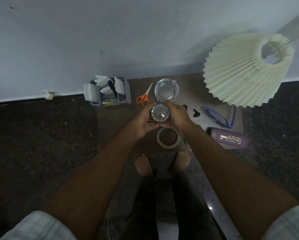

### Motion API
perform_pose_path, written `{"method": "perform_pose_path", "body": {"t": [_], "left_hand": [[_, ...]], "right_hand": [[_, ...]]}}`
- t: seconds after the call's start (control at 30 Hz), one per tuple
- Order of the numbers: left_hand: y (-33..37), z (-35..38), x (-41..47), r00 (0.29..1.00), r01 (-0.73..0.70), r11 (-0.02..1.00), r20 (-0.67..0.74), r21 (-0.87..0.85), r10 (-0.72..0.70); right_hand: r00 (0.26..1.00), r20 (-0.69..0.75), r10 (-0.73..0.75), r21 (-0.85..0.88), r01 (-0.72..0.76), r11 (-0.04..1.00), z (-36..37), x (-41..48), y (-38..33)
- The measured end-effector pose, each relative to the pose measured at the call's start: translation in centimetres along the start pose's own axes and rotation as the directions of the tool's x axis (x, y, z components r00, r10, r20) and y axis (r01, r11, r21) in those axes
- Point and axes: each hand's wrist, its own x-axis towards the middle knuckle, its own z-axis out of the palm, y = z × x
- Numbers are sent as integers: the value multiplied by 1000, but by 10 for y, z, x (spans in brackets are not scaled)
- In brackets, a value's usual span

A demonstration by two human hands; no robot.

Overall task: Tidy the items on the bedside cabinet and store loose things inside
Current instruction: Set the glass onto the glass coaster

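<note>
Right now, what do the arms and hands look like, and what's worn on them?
The left hand and right hand are bare: no gloves, rings or watch visible. Forearms are uncovered. Short pale checked sleeves end above the elbows.

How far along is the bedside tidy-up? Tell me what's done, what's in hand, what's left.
Done: little to show; only the grey caddy stands filled at the back left corner.
In hand: the left hand and right hand together hold a faceted glass piece.
Left: orange scissors, clear glass dish, tape roll, blue glasses and purple glasses case lie loose on the cabinet top.
</note>
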Motion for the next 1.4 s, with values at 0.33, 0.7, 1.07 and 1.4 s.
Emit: {"method": "perform_pose_path", "body": {"t": [0.33,0.7,1.07,1.4], "left_hand": [[-10,-7,-20,993,-102,986,38,-130,108],[9,0,-34,907,-359,930,206,-74,367],[42,12,-29,739,-673,702,251,231,625],[53,29,-13,770,-636,735,135,234,623]], "right_hand": [[995,11,-102,-40,102,994,-8,-26,-2],[947,162,-278,-42,289,957,-21,-32,-33],[739,180,-649,-412,656,633,-31,-32,-67],[731,193,-655,-474,654,590,-29,-17,-70]]}}
